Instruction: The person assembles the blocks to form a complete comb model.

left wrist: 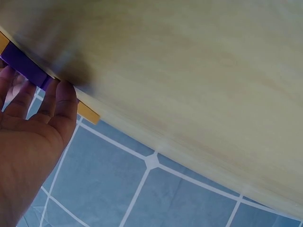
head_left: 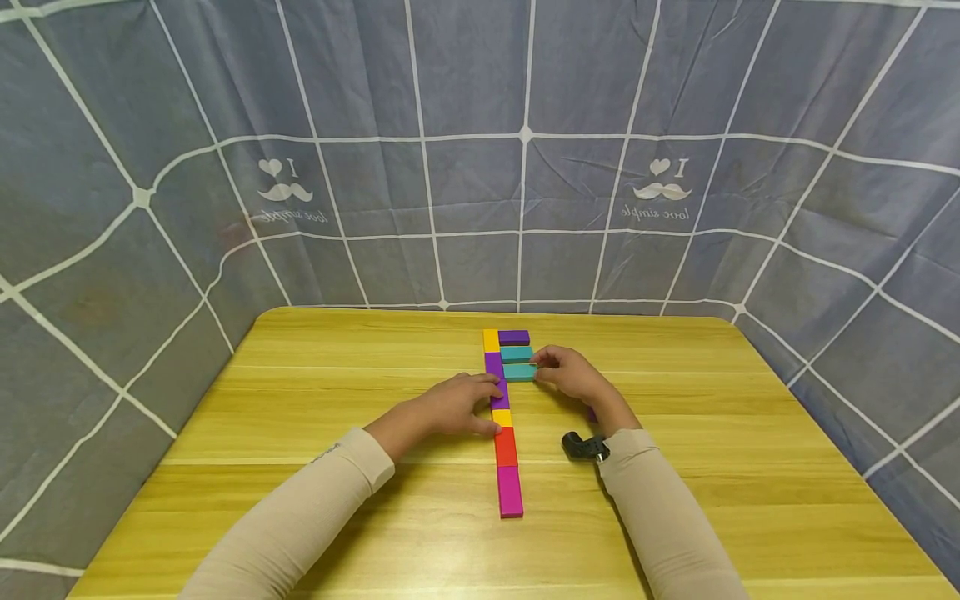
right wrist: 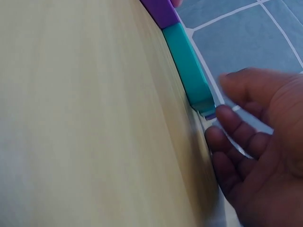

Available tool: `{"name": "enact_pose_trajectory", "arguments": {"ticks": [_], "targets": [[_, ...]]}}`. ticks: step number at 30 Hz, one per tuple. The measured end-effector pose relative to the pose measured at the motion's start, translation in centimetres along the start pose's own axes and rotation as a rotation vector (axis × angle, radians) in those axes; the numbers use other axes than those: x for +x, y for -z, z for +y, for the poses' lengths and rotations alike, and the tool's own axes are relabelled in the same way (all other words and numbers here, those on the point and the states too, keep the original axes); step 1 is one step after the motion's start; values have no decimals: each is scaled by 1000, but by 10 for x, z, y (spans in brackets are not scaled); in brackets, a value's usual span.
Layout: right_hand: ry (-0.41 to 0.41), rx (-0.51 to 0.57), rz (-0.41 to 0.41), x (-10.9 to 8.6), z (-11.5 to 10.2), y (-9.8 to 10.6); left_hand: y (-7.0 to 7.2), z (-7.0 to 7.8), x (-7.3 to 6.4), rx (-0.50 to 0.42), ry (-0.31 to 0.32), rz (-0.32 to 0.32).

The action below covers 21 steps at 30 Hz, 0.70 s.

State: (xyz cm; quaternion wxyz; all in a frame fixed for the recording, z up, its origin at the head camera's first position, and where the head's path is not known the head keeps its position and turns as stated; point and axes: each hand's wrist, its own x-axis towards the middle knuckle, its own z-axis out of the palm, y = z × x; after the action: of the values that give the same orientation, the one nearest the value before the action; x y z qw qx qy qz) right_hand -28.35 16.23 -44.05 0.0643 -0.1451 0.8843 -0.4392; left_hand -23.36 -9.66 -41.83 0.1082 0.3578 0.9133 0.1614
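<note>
Flat coloured blocks lie in a column on the table: a yellow block point(head_left: 491, 340), purple blocks point(head_left: 494, 364), another yellow one, a red block point(head_left: 506, 447) and a magenta block point(head_left: 510, 492). Off its far part, a dark purple block point(head_left: 514, 337) and two teal blocks point(head_left: 517, 355) reach to the right. My left hand point(head_left: 455, 404) rests its fingertips on the purple part of the column, the thumb by the red block. My right hand point(head_left: 572, 372) is at the teal blocks' right ends; in the right wrist view its loosely bent fingers are beside a teal block's end point(right wrist: 203, 105).
The wooden table point(head_left: 337, 367) ends at a grey cloth point(head_left: 472, 183) with white lines at the back and sides. A black device point(head_left: 581, 447) sits at my right wrist. Part of a purple thing point(head_left: 592, 414) shows behind the right forearm.
</note>
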Motion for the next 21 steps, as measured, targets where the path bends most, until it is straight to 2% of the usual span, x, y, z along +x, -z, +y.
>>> {"name": "enact_pose_trajectory", "arguments": {"ticks": [6,12,21], "targets": [[25,39,21,-4,1,10,-2,-1,1,3,11,1],[29,35,30,-14,5,29,-2,0,0,9,8,8],[7,34,-40,-40,25,54,1,3,-2,3,-7,9]]}}
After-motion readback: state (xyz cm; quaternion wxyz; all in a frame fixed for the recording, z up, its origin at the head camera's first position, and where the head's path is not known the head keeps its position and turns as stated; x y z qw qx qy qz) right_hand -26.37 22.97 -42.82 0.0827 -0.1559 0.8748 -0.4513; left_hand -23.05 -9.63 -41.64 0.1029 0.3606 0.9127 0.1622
